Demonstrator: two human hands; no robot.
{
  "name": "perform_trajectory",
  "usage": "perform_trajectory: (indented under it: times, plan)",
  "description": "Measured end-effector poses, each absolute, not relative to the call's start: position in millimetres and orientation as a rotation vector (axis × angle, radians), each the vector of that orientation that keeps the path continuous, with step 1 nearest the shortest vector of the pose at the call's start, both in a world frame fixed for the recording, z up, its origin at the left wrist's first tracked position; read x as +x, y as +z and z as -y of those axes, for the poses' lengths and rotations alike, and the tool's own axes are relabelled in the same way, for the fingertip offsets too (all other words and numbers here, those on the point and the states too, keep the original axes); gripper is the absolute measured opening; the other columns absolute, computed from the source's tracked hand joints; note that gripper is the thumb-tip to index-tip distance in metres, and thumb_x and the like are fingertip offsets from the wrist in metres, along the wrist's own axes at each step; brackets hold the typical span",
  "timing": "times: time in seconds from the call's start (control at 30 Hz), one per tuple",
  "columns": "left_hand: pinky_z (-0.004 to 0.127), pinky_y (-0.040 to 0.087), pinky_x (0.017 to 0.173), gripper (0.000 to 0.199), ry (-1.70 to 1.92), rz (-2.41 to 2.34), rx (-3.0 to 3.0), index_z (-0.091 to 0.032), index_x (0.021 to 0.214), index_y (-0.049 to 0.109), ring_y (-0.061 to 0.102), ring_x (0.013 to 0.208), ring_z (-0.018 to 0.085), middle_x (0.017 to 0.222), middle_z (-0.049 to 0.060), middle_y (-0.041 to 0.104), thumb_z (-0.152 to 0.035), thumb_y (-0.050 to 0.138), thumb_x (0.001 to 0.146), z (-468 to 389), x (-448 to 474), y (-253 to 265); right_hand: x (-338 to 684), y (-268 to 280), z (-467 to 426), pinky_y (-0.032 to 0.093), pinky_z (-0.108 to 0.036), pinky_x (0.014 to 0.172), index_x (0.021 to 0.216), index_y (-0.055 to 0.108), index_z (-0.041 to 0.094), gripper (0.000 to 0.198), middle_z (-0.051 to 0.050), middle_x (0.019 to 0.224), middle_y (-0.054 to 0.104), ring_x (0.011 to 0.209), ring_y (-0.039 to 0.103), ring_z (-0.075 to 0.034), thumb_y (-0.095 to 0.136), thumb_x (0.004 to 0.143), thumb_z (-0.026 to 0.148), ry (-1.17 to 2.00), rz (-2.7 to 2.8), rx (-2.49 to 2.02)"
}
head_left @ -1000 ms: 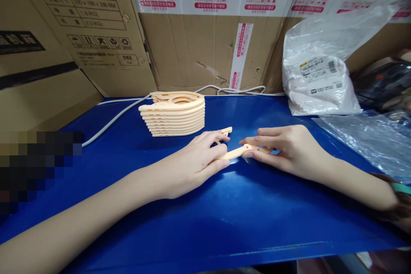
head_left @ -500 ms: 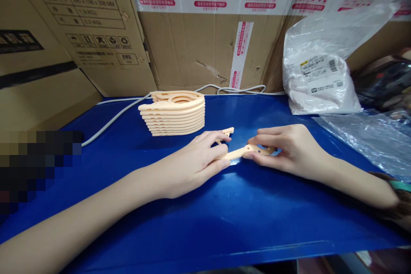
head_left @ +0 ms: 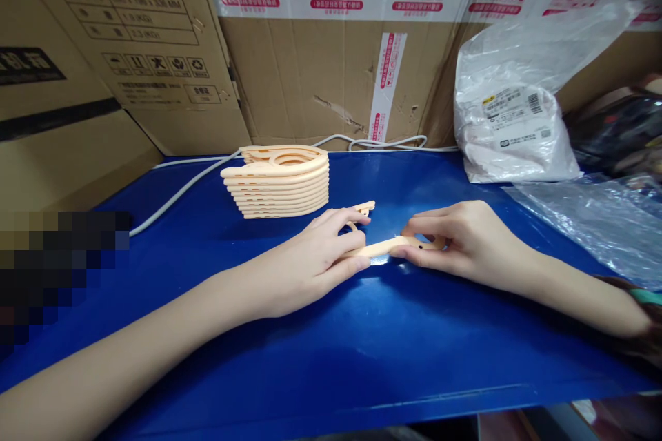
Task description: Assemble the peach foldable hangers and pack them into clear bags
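A cream-coloured plastic folding hanger [head_left: 381,248] is held low over the blue tabletop, between my two hands. My left hand [head_left: 318,258] is closed around its left part, with the thumb along the near arm. Beyond those fingers pokes another end of the hanger. On the right, my right hand [head_left: 463,238] pinches the other arm between thumb and fingers, near a joint with a small hole; the fingers partly cover it. Behind my left hand stands a neat stack of folded hangers [head_left: 279,189] of the same colour.
Cardboard boxes [head_left: 305,76] wall off the back and left of the blue table [head_left: 331,358]. A white cable [head_left: 191,187] runs along the back. At the right are a white plastic parcel bag [head_left: 517,131] and clear plastic film [head_left: 594,220].
My right fingers have shifted slightly on the hanger, and the joint hole that showed by the fingertips is now covered. My left hand keeps its grip almost unmoved.
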State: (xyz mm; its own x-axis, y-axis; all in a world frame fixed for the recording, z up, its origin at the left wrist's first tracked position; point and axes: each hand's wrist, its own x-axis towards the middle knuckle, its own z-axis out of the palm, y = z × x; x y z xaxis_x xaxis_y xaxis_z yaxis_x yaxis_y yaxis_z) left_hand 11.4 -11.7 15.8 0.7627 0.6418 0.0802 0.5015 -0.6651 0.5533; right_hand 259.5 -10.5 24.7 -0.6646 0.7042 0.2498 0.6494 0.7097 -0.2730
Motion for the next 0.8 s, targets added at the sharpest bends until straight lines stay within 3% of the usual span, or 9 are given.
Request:
perform_trajectory:
  times: [0.2, 0.33, 0.53, 0.63, 0.8]
  plan:
    - [0.042, 0.028, 0.117, 0.028, 0.396, -0.829, 2.463, -0.02, 0.091, 0.06, 0.026, 0.145, 0.025, 0.146, 0.009, 0.044, -0.036, 0.039, 0.102, 11.5, 10.2, 15.3, 261.1, 23.1, 6.0, 0.027, -0.023, 0.049, 0.075, 0.066, 0.019, 0.035, 0.002, 0.059, 0.056, 0.048, 0.045, -0.008, 0.052, 0.094, 0.044, 0.258, 2.633, -1.046]
    - [0.043, 0.03, 0.115, 0.023, 0.375, -0.788, 2.547, -0.021, 0.089, 0.058, 0.029, 0.144, 0.025, 0.141, 0.009, 0.05, -0.033, 0.043, 0.101, 11.0, 10.1, 15.0, 266.6, 23.4, -0.3, 0.023, -0.024, 0.049, 0.062, 0.056, 0.017, 0.042, 0.004, 0.055, 0.044, 0.047, 0.037, -0.007, 0.052, 0.094, 0.044, 0.329, 2.754, -0.941]
    - [0.046, 0.028, 0.115, 0.037, 0.405, -0.89, 2.455, -0.023, 0.099, 0.059, 0.024, 0.146, 0.029, 0.15, 0.01, 0.041, -0.058, 0.057, 0.089, 9.3, 10.1, 12.6, 272.4, 28.5, 0.0, 0.022, -0.025, 0.047, 0.05, 0.035, 0.019, 0.063, 0.006, 0.05, 0.03, 0.048, 0.03, -0.008, 0.052, 0.085, 0.068, 0.919, 2.714, -0.824]
    - [0.048, 0.028, 0.115, 0.046, 0.37, -0.895, 2.443, -0.025, 0.11, 0.061, 0.022, 0.147, 0.031, 0.153, 0.011, 0.036, -0.063, 0.059, 0.085, 9.4, 10.1, 12.1, 269.0, 29.6, 2.5, 0.029, -0.027, 0.054, 0.051, 0.039, 0.019, 0.063, 0.006, 0.051, 0.034, 0.051, 0.034, -0.009, 0.048, 0.086, 0.071, 1.006, 2.675, -0.708]
    - [0.05, 0.024, 0.117, 0.056, 0.378, -0.885, 2.512, -0.026, 0.123, 0.06, 0.019, 0.148, 0.03, 0.157, 0.013, 0.03, -0.065, 0.06, 0.083, 8.1, 10.4, 8.8, 259.2, 28.5, 6.9, 0.033, -0.03, 0.07, 0.06, 0.046, 0.018, 0.052, 0.004, 0.061, 0.047, 0.065, 0.041, -0.012, 0.056, 0.087, 0.062, 0.734, 2.707, -0.689]
